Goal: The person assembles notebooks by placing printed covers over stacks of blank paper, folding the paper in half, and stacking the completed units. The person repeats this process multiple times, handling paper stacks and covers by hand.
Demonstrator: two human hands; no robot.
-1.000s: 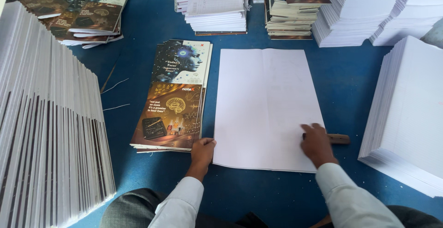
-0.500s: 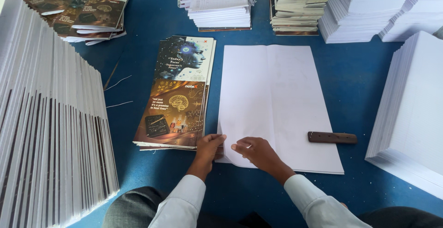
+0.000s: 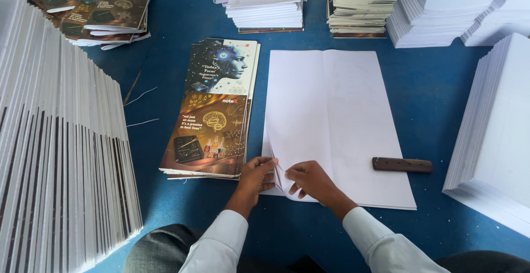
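Beside the printed covers (image 3: 212,110), left hand (image 3: 258,175) and right hand (image 3: 309,180) pinch white sheets (image 3: 337,124).

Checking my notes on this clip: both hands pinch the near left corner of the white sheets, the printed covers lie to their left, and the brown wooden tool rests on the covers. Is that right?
Not quite. The head view shows the brown wooden tool at the right edge of the white sheets, not on the printed covers. The rest holds: the left hand and right hand pinch the sheets' near left corner.
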